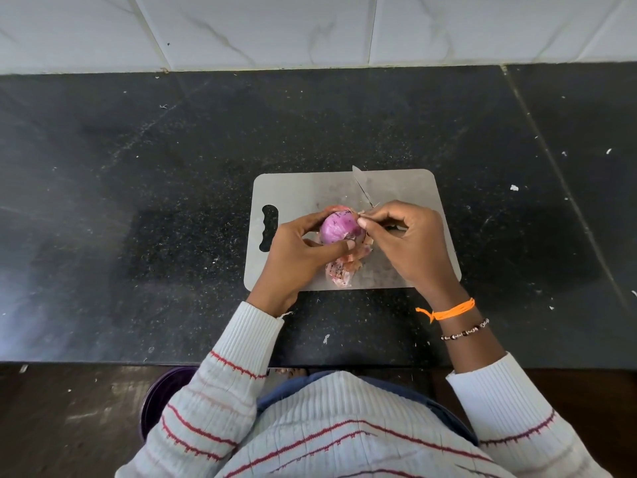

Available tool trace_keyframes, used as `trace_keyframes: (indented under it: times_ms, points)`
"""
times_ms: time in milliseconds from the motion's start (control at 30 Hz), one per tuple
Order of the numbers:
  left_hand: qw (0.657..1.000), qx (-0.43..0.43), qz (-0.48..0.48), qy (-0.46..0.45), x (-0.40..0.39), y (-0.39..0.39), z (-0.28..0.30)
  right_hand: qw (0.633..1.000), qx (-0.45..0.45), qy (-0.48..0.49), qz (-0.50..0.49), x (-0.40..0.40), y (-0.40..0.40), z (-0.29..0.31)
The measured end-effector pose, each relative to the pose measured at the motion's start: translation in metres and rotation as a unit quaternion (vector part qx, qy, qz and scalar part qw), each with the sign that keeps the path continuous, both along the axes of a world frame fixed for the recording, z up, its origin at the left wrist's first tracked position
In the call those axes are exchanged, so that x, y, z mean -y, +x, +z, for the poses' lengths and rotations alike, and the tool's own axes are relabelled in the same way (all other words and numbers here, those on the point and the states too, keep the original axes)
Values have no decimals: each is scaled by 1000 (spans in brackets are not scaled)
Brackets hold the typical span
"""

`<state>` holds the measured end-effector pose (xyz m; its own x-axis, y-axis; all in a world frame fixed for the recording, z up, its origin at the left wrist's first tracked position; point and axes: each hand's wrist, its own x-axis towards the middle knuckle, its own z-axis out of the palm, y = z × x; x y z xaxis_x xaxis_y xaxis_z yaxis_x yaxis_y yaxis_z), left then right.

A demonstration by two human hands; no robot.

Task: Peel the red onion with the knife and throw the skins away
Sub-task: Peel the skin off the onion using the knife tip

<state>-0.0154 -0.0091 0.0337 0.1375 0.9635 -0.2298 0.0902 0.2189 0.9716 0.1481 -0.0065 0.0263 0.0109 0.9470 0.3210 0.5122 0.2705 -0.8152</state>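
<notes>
A black stone counter carries a grey cutting board. Over it, the left hand cups the red onion, shed skins lying beneath. The right hand, just right of the onion, grips the knife, blade pointing away, and pinches skin at the bulb's upper right.

Both forearms are extended forward, hands brought close together. The left hand is cupped around the round purple-red onion, thumb pressed on it; the right hand is curled, fingertips pinched beside it

A home kitchen: black granite counter (speckled), white tiled wall, cutting board.
</notes>
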Motion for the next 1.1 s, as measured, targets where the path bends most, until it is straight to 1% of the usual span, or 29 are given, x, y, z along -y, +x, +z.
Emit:
trace_keyframes:
  times_ms: [267,400,467,600,633,700,767,800,900,1000,1100]
  points:
    - [1000,11,2,-13,-1,3,-1,1000,1,1,3,-2,1,-4]
    - [999,29,-12,-13,0,6,1,1000,-12,-8,-16,-3,2,-6]
    - [999,42,-18,-16,0,7,1,999,-30,-34,-31,-5,2,-7]
    - [998,52,-41,-11,-1,6,1,985,-99,-112,-81,-14,9,-19]
    - [997,58,-45,-12,-1,5,1,983,-94,-129,-86,-15,12,-22]
    - [996,74,-46,-15,-1,5,0,985,-48,-149,-73,-14,16,-24]
    - [996,81,-41,-17,-1,5,-1,990,-12,-125,-67,-10,14,-20]
    - [996,81,-36,-16,-1,5,-2,992,-11,-101,-70,-7,12,-16]
    - [996,81,-22,-15,-2,5,-2,997,-46,-53,-43,-1,3,-4]
    - [996,86,-11,-17,-3,5,-4,997,-55,-48,-11,4,-1,-1]
    - [996,87,-8,-18,-2,5,-5,997,-64,-42,-12,4,-1,-4]
